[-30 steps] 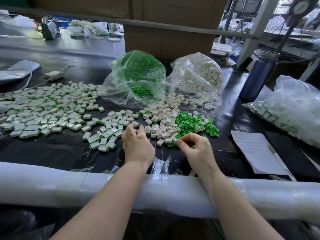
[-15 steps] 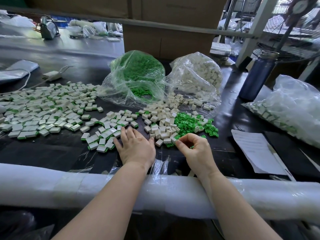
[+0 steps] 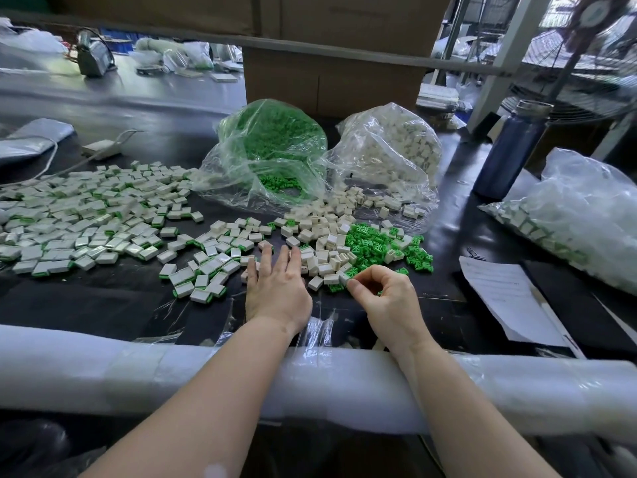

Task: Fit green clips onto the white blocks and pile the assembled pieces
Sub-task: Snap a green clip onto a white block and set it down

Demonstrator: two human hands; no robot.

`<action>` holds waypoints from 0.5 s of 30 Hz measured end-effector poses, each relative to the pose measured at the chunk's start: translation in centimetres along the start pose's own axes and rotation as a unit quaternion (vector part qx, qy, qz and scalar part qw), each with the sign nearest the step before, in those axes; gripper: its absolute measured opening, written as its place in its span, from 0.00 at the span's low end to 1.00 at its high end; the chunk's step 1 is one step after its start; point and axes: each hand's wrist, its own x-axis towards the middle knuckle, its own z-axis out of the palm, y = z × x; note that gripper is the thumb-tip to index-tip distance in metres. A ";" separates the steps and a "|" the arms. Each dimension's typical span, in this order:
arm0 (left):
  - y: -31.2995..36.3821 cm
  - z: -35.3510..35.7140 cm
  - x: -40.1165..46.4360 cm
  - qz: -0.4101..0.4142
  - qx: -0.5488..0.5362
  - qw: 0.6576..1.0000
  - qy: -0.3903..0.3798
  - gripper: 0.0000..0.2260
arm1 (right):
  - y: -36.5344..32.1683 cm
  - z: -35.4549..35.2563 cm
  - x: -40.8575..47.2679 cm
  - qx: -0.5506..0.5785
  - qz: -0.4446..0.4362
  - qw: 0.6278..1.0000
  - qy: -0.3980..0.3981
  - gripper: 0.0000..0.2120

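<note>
Now left hand (image 3: 275, 291) flatter, fingers spread, empty; right hand (image 3: 386, 298) as before, pinching a white block (image 3: 344, 278).

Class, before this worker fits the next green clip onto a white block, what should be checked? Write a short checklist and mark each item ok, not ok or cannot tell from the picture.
1. Right hand has a part in its grip: ok, fingertips pinch a white block.
2. That block already carries a clip: cannot tell, fingers hide it.
3. Left hand free to help: ok, fingers straight, resting flat on the table.
4. Loose green clips within reach: ok, piled just beyond the right hand.
5. Loose white blocks available: ok, heaped beside the clips.
6. Pile of assembled pieces present: ok, spread to the left.
</note>
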 end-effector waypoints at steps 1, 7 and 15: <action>0.0 0.1 0.0 0.001 -0.002 1.000 -0.003 0.25 | 0.0 0.0 0.0 -0.001 0.001 1.000 0.002 0.10; 0.0 -0.4 -0.5 -0.015 -0.040 0.997 0.066 0.18 | 0.2 0.1 0.1 -0.021 0.006 1.000 0.017 0.09; 0.1 -0.2 -0.2 0.005 -0.014 1.000 0.007 0.32 | 0.4 0.1 0.2 -0.075 0.007 0.997 0.033 0.06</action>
